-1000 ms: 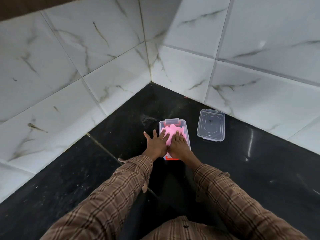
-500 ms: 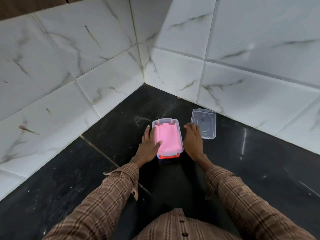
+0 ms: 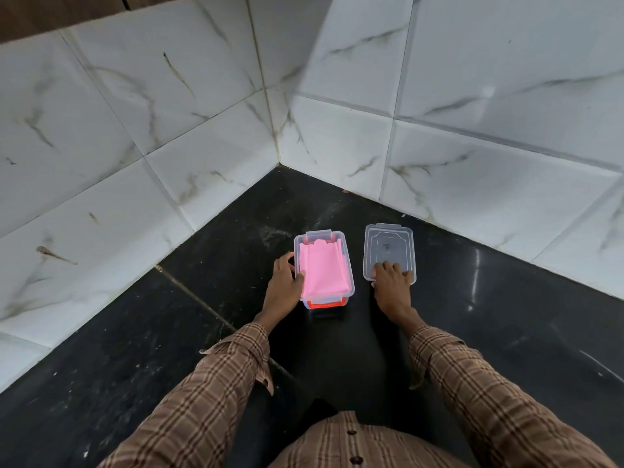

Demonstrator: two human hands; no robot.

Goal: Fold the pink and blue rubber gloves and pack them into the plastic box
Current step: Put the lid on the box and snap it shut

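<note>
The folded pink glove [image 3: 325,272] lies flat in the clear plastic box [image 3: 349,265], which sits on the black floor [image 3: 506,315] near the tiled corner. The left hand [image 3: 284,282] grips the box's left wall, thumb over the rim touching the glove. Just right of the box lies the clear lid [image 3: 389,248]; the right hand [image 3: 392,282] rests on its near edge, fingers spread.

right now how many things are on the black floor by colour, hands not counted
clear: 2, the plastic box and its lid
pink: 1, the folded glove in the box
total: 3
no blue glove clearly shows
</note>
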